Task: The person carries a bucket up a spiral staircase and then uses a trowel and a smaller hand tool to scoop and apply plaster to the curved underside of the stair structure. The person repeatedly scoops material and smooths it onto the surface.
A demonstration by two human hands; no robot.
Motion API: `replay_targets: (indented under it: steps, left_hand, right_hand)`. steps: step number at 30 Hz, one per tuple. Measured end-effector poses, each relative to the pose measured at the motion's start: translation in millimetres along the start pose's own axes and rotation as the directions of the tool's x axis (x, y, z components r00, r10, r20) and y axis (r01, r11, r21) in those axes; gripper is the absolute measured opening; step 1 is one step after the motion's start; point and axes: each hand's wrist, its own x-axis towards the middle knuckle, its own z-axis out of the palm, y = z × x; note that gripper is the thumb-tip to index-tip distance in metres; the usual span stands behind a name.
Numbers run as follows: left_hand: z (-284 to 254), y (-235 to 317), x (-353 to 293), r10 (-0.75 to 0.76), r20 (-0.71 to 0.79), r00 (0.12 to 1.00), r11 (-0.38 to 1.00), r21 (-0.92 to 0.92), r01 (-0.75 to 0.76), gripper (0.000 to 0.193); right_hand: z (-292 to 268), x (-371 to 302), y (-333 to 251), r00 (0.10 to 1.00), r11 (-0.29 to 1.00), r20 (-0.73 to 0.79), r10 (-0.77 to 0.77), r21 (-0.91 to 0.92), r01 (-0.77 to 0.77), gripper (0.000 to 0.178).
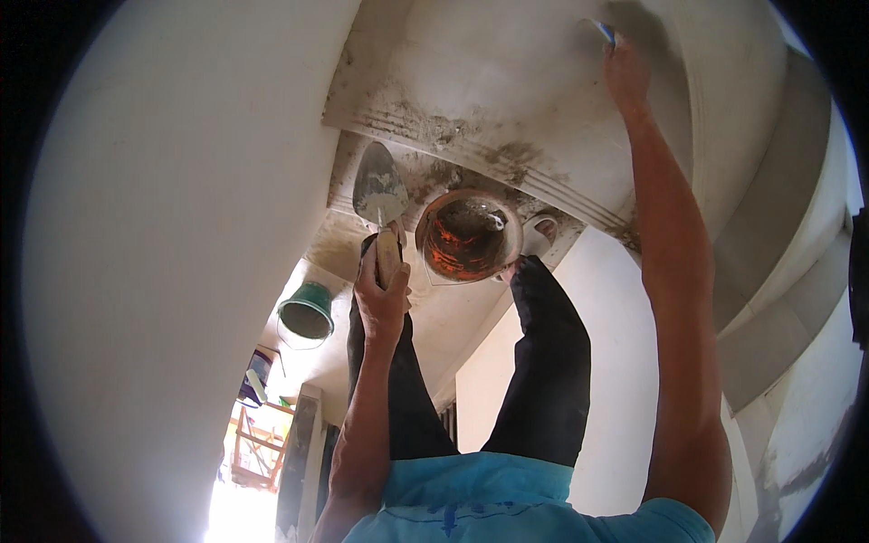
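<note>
My left hand [382,288] is wrapped round the pale handle of a pointed trowel [378,176], its blade tilted up and smeared with grey-white material. Just right of the trowel stands a mortar-crusted bucket [424,237], orange showing on its inner wall and some greyish stuff at its bottom. Far off at the upper right, my right hand [626,74] reaches out with its fingers closed on a thin blue-and-white tool [604,34]. That tool is at the pale surface of the step; its kind is too small and blurred to tell.
A dirt-stained step edge [489,156] with grooves runs beyond the bucket. Pale curved steps [778,199] rise at the right, and a smooth wall [181,217] fills the left. Lower down stands a green bucket [306,309] with a wire handle. A wooden frame [258,448] is behind it.
</note>
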Motion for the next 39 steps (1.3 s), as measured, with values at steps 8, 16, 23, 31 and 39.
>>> replay_targets:
  steps: [8,16,23,31,39]
  left_hand:
    - [4,4,8,-0.016,-0.074,0.997,0.999,-0.034,0.014,0.052]
    - [6,-2,14,0.045,-0.080,0.996,0.994,-0.101,-0.053,0.049]
    - [1,9,7,-0.042,-0.064,0.997,0.983,-0.181,0.030,0.047]
    - [-4,0,10,-0.080,-0.052,0.995,0.975,-0.213,0.068,0.044]
    - [-5,-2,13,-0.068,-0.066,0.996,0.969,-0.243,0.050,0.041]
  right_hand:
    - [0,-136,-71,0.991,0.998,0.130,-0.010,0.067,0.001,0.030]
    - [-82,-264,-135,0.878,0.857,0.444,-0.180,0.509,-0.082,0.042]
    - [-58,-154,-130,0.941,0.941,0.319,-0.111,0.337,-0.004,0.042]
    - [-13,-147,-194,0.937,0.892,0.191,-0.293,0.407,0.196,0.040]
    - [-70,-230,-174,0.773,0.816,0.456,-0.441,0.562,0.133,0.042]
